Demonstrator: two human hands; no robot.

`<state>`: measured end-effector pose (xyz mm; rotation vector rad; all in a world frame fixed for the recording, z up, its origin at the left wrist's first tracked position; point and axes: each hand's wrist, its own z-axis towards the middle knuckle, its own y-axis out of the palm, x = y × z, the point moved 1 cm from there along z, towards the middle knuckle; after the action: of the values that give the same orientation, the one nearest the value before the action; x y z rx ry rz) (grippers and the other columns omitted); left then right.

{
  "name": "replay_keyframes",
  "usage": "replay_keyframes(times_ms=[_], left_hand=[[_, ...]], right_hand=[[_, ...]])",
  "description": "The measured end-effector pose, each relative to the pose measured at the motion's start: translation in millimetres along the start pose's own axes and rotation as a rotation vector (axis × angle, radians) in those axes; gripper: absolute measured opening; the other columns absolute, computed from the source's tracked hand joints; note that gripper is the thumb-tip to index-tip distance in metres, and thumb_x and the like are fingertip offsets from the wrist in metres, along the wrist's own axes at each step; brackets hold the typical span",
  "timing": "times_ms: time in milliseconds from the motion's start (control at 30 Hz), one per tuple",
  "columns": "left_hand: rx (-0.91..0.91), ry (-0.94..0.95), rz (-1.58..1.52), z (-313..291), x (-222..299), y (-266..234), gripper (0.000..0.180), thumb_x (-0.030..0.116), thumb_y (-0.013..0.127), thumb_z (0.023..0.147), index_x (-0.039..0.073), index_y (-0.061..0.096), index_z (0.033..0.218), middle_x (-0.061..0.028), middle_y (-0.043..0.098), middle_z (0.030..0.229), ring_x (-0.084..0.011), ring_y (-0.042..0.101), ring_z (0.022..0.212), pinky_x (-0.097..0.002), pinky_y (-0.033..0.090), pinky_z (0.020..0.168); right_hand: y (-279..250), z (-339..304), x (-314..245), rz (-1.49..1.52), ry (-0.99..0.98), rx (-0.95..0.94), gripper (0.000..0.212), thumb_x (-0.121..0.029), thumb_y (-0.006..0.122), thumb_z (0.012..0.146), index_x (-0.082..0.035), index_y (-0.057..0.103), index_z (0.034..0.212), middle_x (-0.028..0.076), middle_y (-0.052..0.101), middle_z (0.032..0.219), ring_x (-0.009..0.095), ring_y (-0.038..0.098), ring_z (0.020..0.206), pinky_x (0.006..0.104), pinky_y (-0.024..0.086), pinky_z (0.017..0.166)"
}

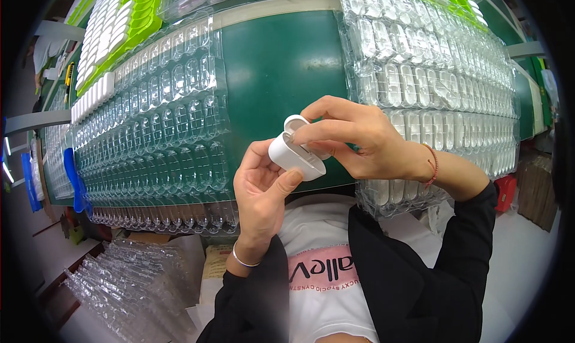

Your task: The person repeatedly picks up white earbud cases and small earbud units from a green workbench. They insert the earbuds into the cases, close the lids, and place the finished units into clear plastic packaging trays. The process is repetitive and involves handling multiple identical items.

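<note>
A small white earbud charging case (294,158) is tilted in front of my chest with its rounded lid (295,125) raised. My left hand (262,187) is closed around the case's lower body, with the thumb along its near side. From the right, my right hand (353,136) reaches over the case. Its fingers are bent in at the lid and the opening, touching the case there. Whether a small part sits between those fingertips, or inside the case, is hidden by the fingers.
Clear plastic blister trays (162,109) cover the left of the green tabletop (281,61). More trays (437,85) are stacked at the right. White cases sit in a bright green tray (129,26) at the far left. Below the table lies a heap of clear plastic (132,283).
</note>
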<state>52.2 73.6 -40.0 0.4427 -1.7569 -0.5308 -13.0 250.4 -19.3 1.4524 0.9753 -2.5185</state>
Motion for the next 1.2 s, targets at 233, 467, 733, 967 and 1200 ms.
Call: replay_keyframes(times_ms=[233, 467, 733, 967, 1200], left_hand=[[-0.024, 0.004, -0.034, 0, -6, -5, 0.042, -0.002, 0.07, 0.081, -0.003, 0.049, 0.117, -0.0116, 0.06, 0.111, -0.0175, 0.059, 0.103, -0.0328, 0.049, 0.092], [-0.03, -0.024, -0.096, 3, -6, -5, 0.041, -0.001, 0.071, 0.081, -0.002, 0.05, 0.115, -0.0104, 0.06, 0.109, -0.0165, 0.059, 0.102, -0.0321, 0.049, 0.091], [-0.015, -0.024, -0.056, 3, -2, 3, 0.046, 0.01, 0.072, 0.084, -0.003, 0.046, 0.119, -0.0087, 0.057, 0.11, -0.0154, 0.056, 0.103, -0.0296, 0.045, 0.09], [-0.021, 0.17, 0.082, 5, -12, 1, 0.039, -0.003, 0.069, 0.082, -0.002, 0.047, 0.114, -0.0091, 0.057, 0.108, -0.0163, 0.058, 0.103, -0.0305, 0.049, 0.09], [-0.022, 0.176, -0.027, 8, -18, -1, 0.037, -0.003, 0.07, 0.081, -0.002, 0.048, 0.111, -0.0077, 0.055, 0.105, -0.0142, 0.058, 0.098, -0.0285, 0.05, 0.085]], right_hand=[[-2, -2, -1, -0.086, -0.015, -0.031, 0.024, 0.001, 0.066, 0.079, -0.013, 0.068, 0.098, 0.007, 0.062, 0.098, 0.026, 0.065, 0.071, 0.0324, 0.054, 0.058], [-3, 2, 5, 0.112, -0.007, 0.019, 0.022, 0.003, 0.064, 0.079, -0.01, 0.067, 0.098, 0.008, 0.065, 0.091, 0.023, 0.065, 0.072, 0.0302, 0.051, 0.057], [-7, 4, -3, 0.162, 0.178, -0.031, 0.018, -0.003, 0.064, 0.084, -0.008, 0.064, 0.101, 0.009, 0.067, 0.088, 0.019, 0.062, 0.06, 0.0281, 0.048, 0.052], [-1, 1, 0, 0.02, 0.06, 0.028, 0.019, -0.001, 0.064, 0.081, -0.009, 0.063, 0.098, 0.01, 0.065, 0.083, 0.027, 0.064, 0.065, 0.0324, 0.05, 0.054], [0, 1, -5, -0.039, 0.08, 0.052, 0.019, 0.006, 0.063, 0.077, -0.006, 0.063, 0.092, 0.01, 0.064, 0.08, 0.026, 0.064, 0.066, 0.0311, 0.049, 0.053]])
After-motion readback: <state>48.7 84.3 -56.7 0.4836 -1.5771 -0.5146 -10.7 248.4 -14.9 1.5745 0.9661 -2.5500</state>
